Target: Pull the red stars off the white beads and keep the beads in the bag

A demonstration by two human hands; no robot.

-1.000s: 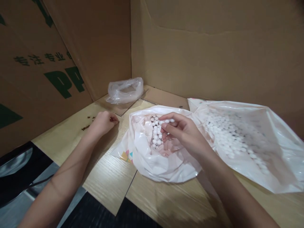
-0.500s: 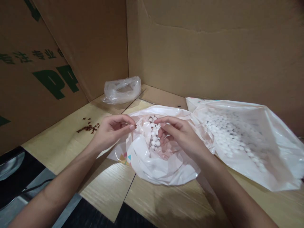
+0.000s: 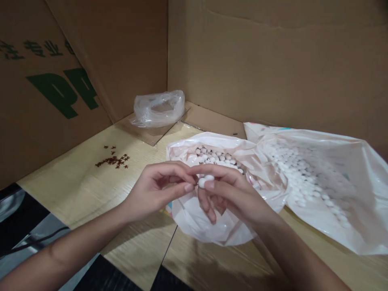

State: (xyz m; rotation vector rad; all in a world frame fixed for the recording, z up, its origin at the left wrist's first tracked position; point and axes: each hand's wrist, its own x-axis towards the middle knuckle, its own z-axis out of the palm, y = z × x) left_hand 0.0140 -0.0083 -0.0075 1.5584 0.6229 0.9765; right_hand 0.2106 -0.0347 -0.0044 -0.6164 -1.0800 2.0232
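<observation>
Left hand (image 3: 148, 188) has shifted rightward to meet the right hand (image 3: 238, 190) at mid-frame, above the open white bag (image 3: 189, 226). Right thumb and forefinger pinch white beads (image 3: 205, 180), other fingers loosely curled; left thumb and forefinger nearly close beside them (whether on something tiny, I cannot tell). Brown pieces (image 3: 117, 161) lie scattered at centre left

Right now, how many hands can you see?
2: the left hand, its thumb close beside the white balls, and the right hand, which holds them over the white bag. No other hand shows.
</observation>
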